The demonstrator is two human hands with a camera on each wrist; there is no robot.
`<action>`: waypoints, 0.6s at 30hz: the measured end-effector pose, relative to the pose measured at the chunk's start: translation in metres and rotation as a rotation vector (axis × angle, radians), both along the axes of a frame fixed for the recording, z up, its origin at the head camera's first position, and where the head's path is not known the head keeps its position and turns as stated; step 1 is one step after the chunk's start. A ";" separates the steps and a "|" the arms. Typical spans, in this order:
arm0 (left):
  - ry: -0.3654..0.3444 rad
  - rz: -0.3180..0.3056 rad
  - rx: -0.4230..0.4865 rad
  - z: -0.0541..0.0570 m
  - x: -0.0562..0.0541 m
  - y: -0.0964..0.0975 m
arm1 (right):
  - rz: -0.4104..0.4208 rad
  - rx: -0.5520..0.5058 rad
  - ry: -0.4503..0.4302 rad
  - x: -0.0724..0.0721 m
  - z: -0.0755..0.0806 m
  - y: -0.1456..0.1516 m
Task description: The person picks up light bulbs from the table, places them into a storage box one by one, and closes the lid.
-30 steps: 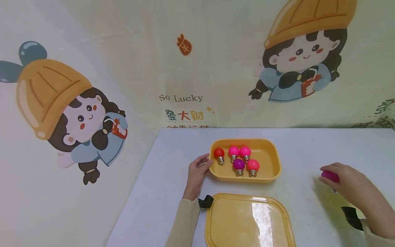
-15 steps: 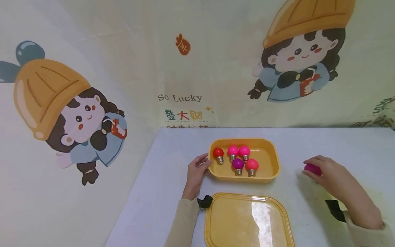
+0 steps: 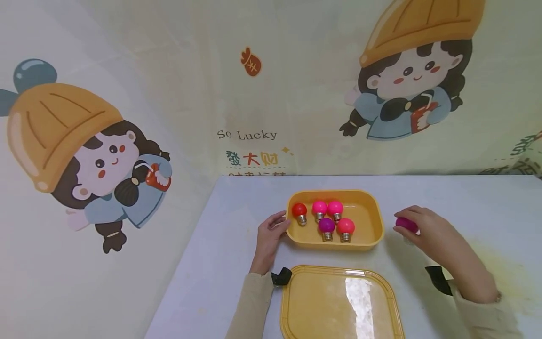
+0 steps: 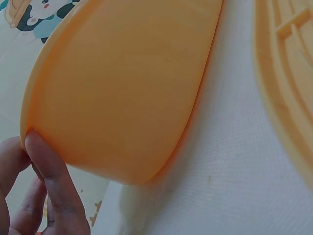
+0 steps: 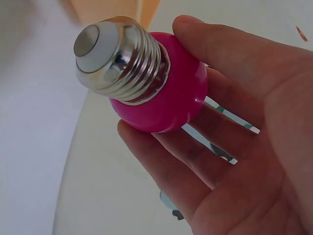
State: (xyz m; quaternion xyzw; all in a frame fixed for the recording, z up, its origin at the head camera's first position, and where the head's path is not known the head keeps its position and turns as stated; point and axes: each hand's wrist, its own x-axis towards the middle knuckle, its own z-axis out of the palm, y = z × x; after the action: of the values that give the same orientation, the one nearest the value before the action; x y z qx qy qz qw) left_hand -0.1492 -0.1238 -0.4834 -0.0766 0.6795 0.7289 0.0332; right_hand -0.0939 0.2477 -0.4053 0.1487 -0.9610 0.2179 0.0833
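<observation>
My right hand (image 3: 436,235) holds a magenta light bulb (image 5: 168,93) by its round globe, between thumb and fingers. Its silver screw base points away from the palm in the right wrist view. This hand is above the table, just right of a yellow plastic box (image 3: 366,219). In the box lie a red bulb (image 3: 299,210), a purple bulb (image 3: 326,225) and several pink bulbs (image 3: 346,226), toward its left and middle. At the box's left end my left hand (image 3: 267,240) pinches the rim, the thumb (image 4: 51,161) against the outer wall.
A flat yellow tray or lid (image 3: 315,301) with a raised edge lies on the white table (image 3: 211,263), in front of the box. A printed cloth (image 3: 313,94) with cartoon figures hangs behind and to the left.
My right hand has moved left with the magenta bulb, from the table's right side to near the box. The left hand stays on the box's left end.
</observation>
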 end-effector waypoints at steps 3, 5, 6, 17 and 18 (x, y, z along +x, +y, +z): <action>0.000 -0.004 -0.002 -0.002 -0.001 0.000 | 0.016 -0.004 0.011 -0.004 0.001 -0.008; -0.002 -0.005 -0.003 -0.002 -0.001 0.000 | 0.023 -0.011 0.009 -0.006 0.002 -0.014; -0.003 -0.005 -0.002 -0.002 -0.001 0.000 | 0.028 -0.013 0.010 -0.008 0.002 -0.016; 0.008 -0.003 0.000 -0.002 -0.002 0.001 | 0.054 -0.027 0.025 -0.019 0.006 -0.036; 0.010 -0.003 -0.004 -0.002 -0.002 0.001 | 0.058 -0.028 0.029 -0.020 0.007 -0.037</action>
State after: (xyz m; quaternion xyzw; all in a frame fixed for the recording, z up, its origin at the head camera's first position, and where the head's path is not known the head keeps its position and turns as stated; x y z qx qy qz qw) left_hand -0.1513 -0.1233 -0.4852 -0.0721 0.6814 0.7277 0.0309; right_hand -0.1140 0.2105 -0.3986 0.1785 -0.9519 0.2312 0.0931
